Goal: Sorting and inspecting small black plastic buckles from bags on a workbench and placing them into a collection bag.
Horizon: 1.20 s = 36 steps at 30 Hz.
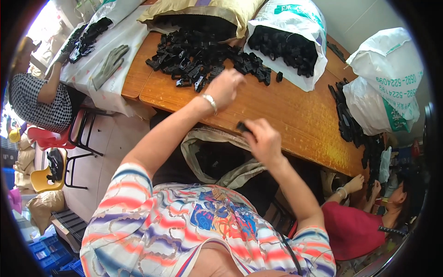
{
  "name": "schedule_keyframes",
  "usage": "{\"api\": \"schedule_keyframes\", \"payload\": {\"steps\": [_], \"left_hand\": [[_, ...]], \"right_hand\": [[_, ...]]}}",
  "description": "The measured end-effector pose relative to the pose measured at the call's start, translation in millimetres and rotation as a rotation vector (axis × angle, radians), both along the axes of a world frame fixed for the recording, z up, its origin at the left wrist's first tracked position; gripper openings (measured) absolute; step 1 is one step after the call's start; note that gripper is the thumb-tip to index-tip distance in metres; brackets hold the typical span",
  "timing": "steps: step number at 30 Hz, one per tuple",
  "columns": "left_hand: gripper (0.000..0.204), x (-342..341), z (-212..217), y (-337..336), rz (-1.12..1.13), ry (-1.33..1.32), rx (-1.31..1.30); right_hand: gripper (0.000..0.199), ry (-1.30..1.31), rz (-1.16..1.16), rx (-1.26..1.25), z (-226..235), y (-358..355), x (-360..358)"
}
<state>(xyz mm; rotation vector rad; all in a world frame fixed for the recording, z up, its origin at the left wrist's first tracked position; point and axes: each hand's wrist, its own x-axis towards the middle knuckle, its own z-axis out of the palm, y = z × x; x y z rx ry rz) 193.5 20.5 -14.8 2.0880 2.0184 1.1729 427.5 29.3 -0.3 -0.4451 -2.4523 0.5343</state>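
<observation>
My left hand (225, 87), with a bracelet on its wrist, reaches out over the wooden table (295, 115) to the near edge of a pile of small black plastic parts (194, 53); its fingers are curled, and I cannot see whether they hold a part. My right hand (262, 138) is closer to me, over the table's front edge, pinching a small black plastic part (241, 126) in its fingertips. Below my hands an open beige sack (217, 157) with dark contents stands against the table.
A white bag (288, 41) full of black parts and a tan sack (207, 11) lie at the table's far side. More white bags (383, 87) sit on the right. A person in red (360, 221) works at the right, another in a checked top (37, 99) at the left. Grey gloves (110, 64) lie on a white cloth.
</observation>
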Motion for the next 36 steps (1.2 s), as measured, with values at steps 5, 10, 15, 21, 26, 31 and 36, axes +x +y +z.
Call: {"api": "schedule_keyframes", "payload": {"steps": [5,10,15,21,26,31,36], "left_hand": [[0.024,-23,-3,53,0.206,0.247,-0.067],[0.021,-32,-6,65,0.213,0.325,-0.035],[0.016,1,5,39,0.042,0.385,-0.129],[0.021,48,-1,-7,-0.005,0.269,-0.107],[0.042,54,-8,-23,0.053,0.021,0.033],[0.030,48,-11,-24,0.120,-0.100,0.007],[0.028,41,-17,-18,0.110,-0.150,-0.026]], "right_hand": [[0.037,-0.263,0.131,-0.155,-54,-57,28],[0.013,-0.010,0.114,-0.165,-23,-17,23],[0.011,0.035,-0.166,0.124,13,111,0],[0.021,-0.270,-0.376,0.060,-2,202,-39],[0.026,-0.300,-0.463,0.017,-4,205,-61],[0.025,-0.287,-0.465,-0.044,-10,197,-39],[0.023,-0.068,-0.191,-0.327,13,122,-24]]}}
